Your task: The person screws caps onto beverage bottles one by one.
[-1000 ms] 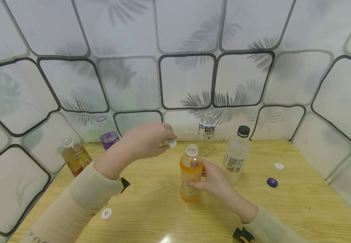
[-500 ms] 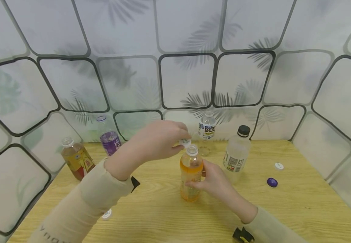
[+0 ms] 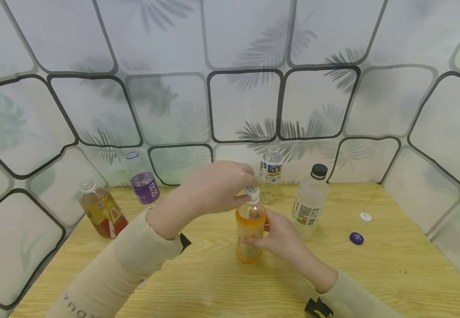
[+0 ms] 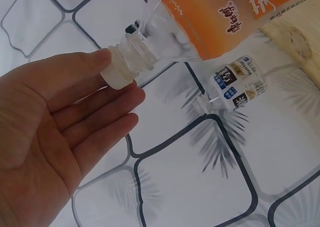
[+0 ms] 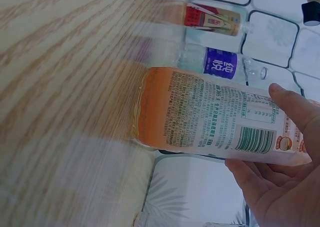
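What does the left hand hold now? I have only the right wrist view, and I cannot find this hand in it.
Observer: The left hand pinches a white cap at the mouth of the orange bottle.
Operator: Thank you. Is there also a bottle which has a black cap?
Observer: Yes. In the head view, a clear bottle to the right of the orange one wears a black cap.
Operator: And do any loose caps lie on the right side of the table?
Observer: Yes, a purple cap and a second white cap lie on the table there.
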The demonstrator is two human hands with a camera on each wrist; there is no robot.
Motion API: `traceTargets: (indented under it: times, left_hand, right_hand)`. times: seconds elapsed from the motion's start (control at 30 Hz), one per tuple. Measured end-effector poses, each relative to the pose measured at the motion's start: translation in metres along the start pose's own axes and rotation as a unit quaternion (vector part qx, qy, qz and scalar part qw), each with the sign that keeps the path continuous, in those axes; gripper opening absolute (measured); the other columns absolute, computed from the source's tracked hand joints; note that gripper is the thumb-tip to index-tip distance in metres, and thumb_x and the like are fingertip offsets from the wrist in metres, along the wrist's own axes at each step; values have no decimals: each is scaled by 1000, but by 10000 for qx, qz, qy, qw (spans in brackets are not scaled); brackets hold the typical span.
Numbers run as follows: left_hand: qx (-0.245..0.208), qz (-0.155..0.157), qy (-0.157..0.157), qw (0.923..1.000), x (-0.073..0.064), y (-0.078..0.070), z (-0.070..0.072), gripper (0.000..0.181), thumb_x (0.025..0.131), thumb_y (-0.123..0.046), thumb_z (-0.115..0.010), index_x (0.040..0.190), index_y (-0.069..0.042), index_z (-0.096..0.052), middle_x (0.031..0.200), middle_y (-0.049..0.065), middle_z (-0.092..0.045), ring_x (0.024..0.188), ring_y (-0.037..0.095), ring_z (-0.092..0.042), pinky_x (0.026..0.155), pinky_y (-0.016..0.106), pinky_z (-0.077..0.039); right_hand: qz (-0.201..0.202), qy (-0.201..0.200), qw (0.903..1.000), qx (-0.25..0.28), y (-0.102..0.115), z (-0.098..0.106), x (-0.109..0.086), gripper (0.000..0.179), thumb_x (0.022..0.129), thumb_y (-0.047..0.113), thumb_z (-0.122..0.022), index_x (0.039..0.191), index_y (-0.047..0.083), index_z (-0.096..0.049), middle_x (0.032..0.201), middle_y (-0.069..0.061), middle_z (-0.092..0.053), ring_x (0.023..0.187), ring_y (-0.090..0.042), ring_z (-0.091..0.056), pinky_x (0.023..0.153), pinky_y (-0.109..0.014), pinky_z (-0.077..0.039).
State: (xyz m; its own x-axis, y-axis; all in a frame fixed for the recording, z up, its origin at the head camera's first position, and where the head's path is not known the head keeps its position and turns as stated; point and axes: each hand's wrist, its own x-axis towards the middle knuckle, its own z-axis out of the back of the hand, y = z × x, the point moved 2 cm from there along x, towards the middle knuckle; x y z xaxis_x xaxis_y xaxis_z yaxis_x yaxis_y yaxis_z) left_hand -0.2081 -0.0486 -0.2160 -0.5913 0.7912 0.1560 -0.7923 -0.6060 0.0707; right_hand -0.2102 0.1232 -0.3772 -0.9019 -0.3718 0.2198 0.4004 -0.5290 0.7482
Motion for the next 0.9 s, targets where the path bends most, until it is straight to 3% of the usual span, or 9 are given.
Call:
traceTargets:
  times: [0.43,0.67,0.77,0.83,0.9]
  left_hand:
    - [-7,4,26,10000,3,0,-4,12,97,-17,-78,108,-12,-79,100,-1,-73,84,15,-67,82,34,-61]
    - [-78,66,97,9999,3,1,-6,34,97,-24,-79,129,-14,-75,117,1,-77,101,18,-73,94,36,-62]
    - [-145,404,-212,9989,0,2,-9,40,95,-33,-81,131,-17,-76,119,0,-78,104,17,-74,91,35,-62]
    - [-222,811,-642,9944,-3,2,-13,38,92,-42,-83,120,-16,-79,111,-1,-80,96,16,-74,83,32,-63]
    - [-447,1285,-1100,9846,-5,1,-19,36,88,-50,-84,102,-17,-81,92,-5,-77,78,12,-68,68,27,-57]
  right_hand:
    - [-62,-9,10000,45,-2,0,-1,54,82,20,-94,126,6,-67,130,-14,-74,119,-34,-73,96,-41,-65]
    - [-58,-8,10000,25,-1,0,-1,55,82,20,-94,128,6,-67,131,-14,-74,120,-35,-72,96,-41,-65]
    - [-48,4,10000,24,-1,0,-1,53,83,20,-93,126,6,-67,131,-14,-74,120,-35,-72,96,-42,-65]
    - [-38,1,10000,13,-1,0,-1,51,83,20,-93,124,7,-67,130,-14,-74,120,-35,-72,96,-42,-65]
    - [-29,-12,10000,-10,-1,0,0,49,82,19,-94,122,7,-67,129,-13,-74,119,-35,-73,95,-42,-65]
